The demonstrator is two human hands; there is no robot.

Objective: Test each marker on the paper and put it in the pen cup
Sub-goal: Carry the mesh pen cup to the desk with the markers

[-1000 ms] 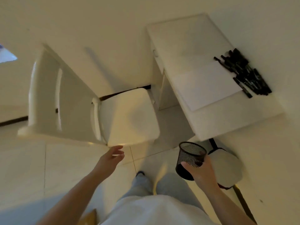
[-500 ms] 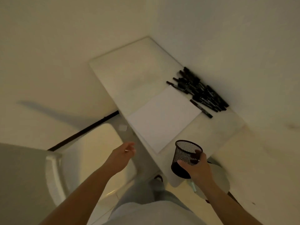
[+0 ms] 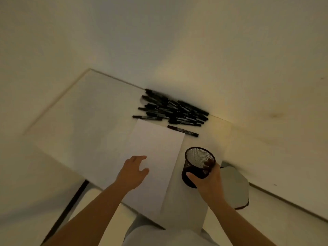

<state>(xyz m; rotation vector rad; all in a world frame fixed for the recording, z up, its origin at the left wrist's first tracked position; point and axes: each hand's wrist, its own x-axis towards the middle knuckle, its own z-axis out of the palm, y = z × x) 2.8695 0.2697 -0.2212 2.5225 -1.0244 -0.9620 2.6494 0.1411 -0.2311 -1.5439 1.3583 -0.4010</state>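
Note:
A white sheet of paper [image 3: 156, 153] lies on the white desk [image 3: 85, 110]. Behind it, against the wall, is a heap of several black markers [image 3: 174, 109], and one marker [image 3: 182, 130] lies alone just past the paper's far right corner. My right hand [image 3: 207, 180] grips the black mesh pen cup [image 3: 197, 164] just right of the paper, fingers curled round its wall; the cup looks empty. My left hand [image 3: 133, 172] hovers over the paper's near left part, fingers relaxed and holding nothing.
White walls close in behind and to the right of the desk. A pale stool or seat [image 3: 234, 187] stands on the floor right of the desk's near corner. A dark strip [image 3: 71, 206] runs along the floor at the left.
The view has swung from the chair and floor onto the desk. My right hand has carried the cup up over the desk beside the paper. My left hand has moved over the paper.

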